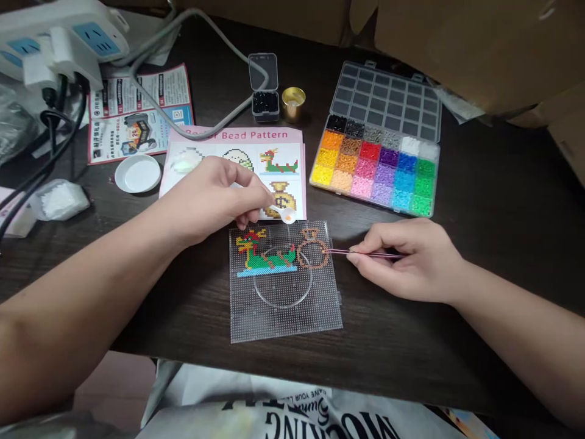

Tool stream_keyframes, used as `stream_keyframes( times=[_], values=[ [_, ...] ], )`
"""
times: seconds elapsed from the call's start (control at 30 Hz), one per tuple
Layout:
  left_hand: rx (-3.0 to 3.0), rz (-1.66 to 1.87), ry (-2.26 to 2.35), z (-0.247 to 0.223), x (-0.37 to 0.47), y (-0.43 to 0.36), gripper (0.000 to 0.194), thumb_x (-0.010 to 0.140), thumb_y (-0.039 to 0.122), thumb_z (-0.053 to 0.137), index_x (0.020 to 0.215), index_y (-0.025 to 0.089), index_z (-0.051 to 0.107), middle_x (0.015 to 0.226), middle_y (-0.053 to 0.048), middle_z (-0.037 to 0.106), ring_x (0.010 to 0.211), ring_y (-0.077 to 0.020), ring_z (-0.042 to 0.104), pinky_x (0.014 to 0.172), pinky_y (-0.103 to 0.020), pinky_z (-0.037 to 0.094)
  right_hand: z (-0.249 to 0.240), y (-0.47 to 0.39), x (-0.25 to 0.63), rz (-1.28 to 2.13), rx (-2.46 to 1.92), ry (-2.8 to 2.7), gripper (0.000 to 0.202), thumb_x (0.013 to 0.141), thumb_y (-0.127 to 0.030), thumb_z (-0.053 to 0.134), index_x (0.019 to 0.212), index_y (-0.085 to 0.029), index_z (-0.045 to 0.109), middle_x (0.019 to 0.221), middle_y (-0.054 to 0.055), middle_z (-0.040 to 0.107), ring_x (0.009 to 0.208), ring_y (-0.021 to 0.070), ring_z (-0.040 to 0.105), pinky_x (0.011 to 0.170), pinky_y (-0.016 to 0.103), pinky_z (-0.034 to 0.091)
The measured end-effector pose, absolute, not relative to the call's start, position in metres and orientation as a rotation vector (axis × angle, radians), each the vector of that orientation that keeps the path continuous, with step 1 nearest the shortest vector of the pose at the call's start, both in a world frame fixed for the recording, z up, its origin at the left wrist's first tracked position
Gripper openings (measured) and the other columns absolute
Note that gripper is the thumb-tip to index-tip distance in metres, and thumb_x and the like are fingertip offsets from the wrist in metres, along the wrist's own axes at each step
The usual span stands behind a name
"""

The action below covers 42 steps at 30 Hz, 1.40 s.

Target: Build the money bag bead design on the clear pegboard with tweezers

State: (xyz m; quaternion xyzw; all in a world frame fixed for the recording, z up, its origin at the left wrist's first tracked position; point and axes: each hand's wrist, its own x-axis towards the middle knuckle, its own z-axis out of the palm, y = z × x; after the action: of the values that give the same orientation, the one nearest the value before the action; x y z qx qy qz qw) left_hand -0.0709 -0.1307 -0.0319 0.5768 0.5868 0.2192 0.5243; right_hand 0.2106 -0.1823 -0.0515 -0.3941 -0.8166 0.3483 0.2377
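A clear square pegboard (286,308) lies on the dark table in front of me. On it sit a finished dragon boat of red, yellow, green and blue beads (262,253) and a brown money bag outline (313,250). My left hand (214,195) holds a small white spoon (287,214) with orange beads just above the board's far edge. My right hand (411,259) pinches pink tweezers (361,253), their tip touching the right side of the brown outline.
A pink bead pattern sheet (269,152) lies behind the board. An open bead organizer (377,164) with several colours stands at the right. A small black bead box (265,100), gold cup (293,102), white dish (137,174), leaflet, power strip (59,42) and cables sit at the back left.
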Motion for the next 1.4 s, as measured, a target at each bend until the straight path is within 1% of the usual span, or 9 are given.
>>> stream_keyframes(
  times=[0.13, 0.37, 0.5, 0.63, 1.0, 1.13, 1.27, 1.33, 1.4],
  values=[
    [1.325, 0.552, 1.358, -0.0374, -0.0731, -0.1287, 0.013, 0.073, 0.017, 0.069, 0.060, 0.015, 0.069, 0.046, 0.000, 0.057, 0.042, -0.0063, 0.049, 0.042, -0.020, 0.036, -0.0524, -0.1835, 0.2100, 0.928, -1.086, -2.252, 0.009, 0.081, -0.016, 0.067, 0.072, -0.018, 0.066, 0.051, -0.002, 0.057, 0.038, 0.0066, 0.041, 0.036, 0.024, 0.032],
    [1.278, 0.570, 1.339, -0.0404, -0.0746, -0.1284, 0.015, 0.073, 0.018, 0.070, 0.059, 0.014, 0.068, 0.046, 0.000, 0.055, 0.042, -0.0065, 0.049, 0.042, -0.019, 0.039, -0.0533, -0.1831, 0.2104, 0.939, -1.100, -2.248, 0.010, 0.082, -0.017, 0.066, 0.072, -0.020, 0.065, 0.050, -0.003, 0.056, 0.038, 0.0066, 0.040, 0.036, 0.024, 0.032],
    [1.263, 0.576, 1.329, -0.0408, -0.0747, -0.1283, 0.011, 0.072, 0.018, 0.071, 0.062, 0.013, 0.070, 0.046, 0.000, 0.054, 0.042, -0.0070, 0.050, 0.041, -0.018, 0.040, -0.0535, -0.1829, 0.2094, 0.946, -1.105, -2.244, 0.010, 0.082, -0.017, 0.066, 0.072, -0.019, 0.065, 0.049, -0.003, 0.055, 0.038, 0.0065, 0.039, 0.035, 0.024, 0.031],
    [1.268, 0.578, 1.319, -0.0403, -0.0738, -0.1287, 0.014, 0.072, 0.018, 0.070, 0.059, 0.014, 0.069, 0.046, 0.000, 0.055, 0.042, -0.0068, 0.050, 0.041, -0.017, 0.041, -0.0536, -0.1837, 0.2089, 0.964, -1.118, -2.222, 0.008, 0.080, -0.017, 0.067, 0.072, -0.019, 0.066, 0.048, -0.003, 0.053, 0.038, 0.0067, 0.040, 0.035, 0.024, 0.031],
    [1.254, 0.577, 1.326, -0.0376, -0.0725, -0.1292, 0.021, 0.071, 0.018, 0.070, 0.051, 0.014, 0.063, 0.045, 0.000, 0.054, 0.042, -0.0067, 0.049, 0.042, -0.017, 0.041, -0.0537, -0.1831, 0.2122, 1.003, -1.081, -2.206, 0.010, 0.081, -0.018, 0.066, 0.071, -0.018, 0.066, 0.051, -0.003, 0.056, 0.039, 0.0062, 0.039, 0.036, 0.024, 0.030],
    [1.262, 0.568, 1.329, -0.0376, -0.0727, -0.1291, 0.021, 0.071, 0.017, 0.070, 0.051, 0.014, 0.062, 0.045, 0.001, 0.054, 0.041, -0.0061, 0.050, 0.042, -0.017, 0.041, -0.0534, -0.1838, 0.2115, 0.986, -1.106, -2.205, 0.010, 0.081, -0.017, 0.066, 0.071, -0.019, 0.067, 0.051, -0.002, 0.058, 0.039, 0.0069, 0.040, 0.035, 0.025, 0.031],
    [1.255, 0.555, 1.330, -0.0390, -0.0730, -0.1294, 0.013, 0.071, 0.017, 0.069, 0.058, 0.014, 0.068, 0.044, 0.001, 0.054, 0.041, -0.0064, 0.050, 0.041, -0.017, 0.040, -0.0537, -0.1840, 0.2096, 1.001, -1.142, -2.188, 0.010, 0.081, -0.017, 0.066, 0.071, -0.019, 0.067, 0.053, 0.000, 0.060, 0.039, 0.0076, 0.041, 0.035, 0.025, 0.032],
    [1.250, 0.548, 1.334, -0.0393, -0.0727, -0.1296, 0.012, 0.072, 0.018, 0.069, 0.061, 0.014, 0.069, 0.045, 0.001, 0.055, 0.041, -0.0063, 0.050, 0.041, -0.017, 0.040, -0.0538, -0.1839, 0.2090, 0.997, -1.151, -2.178, 0.010, 0.080, -0.017, 0.066, 0.071, -0.018, 0.067, 0.052, 0.000, 0.059, 0.039, 0.0074, 0.041, 0.035, 0.024, 0.032],
    [1.253, 0.563, 1.332, -0.0381, -0.0725, -0.1298, 0.015, 0.072, 0.018, 0.069, 0.057, 0.014, 0.067, 0.045, 0.001, 0.055, 0.041, -0.0061, 0.049, 0.042, -0.017, 0.040, -0.0535, -0.1838, 0.2086, 0.993, -1.144, -2.161, 0.010, 0.080, -0.017, 0.067, 0.070, -0.018, 0.067, 0.050, -0.002, 0.056, 0.039, 0.0069, 0.041, 0.035, 0.023, 0.032]
  ],
)
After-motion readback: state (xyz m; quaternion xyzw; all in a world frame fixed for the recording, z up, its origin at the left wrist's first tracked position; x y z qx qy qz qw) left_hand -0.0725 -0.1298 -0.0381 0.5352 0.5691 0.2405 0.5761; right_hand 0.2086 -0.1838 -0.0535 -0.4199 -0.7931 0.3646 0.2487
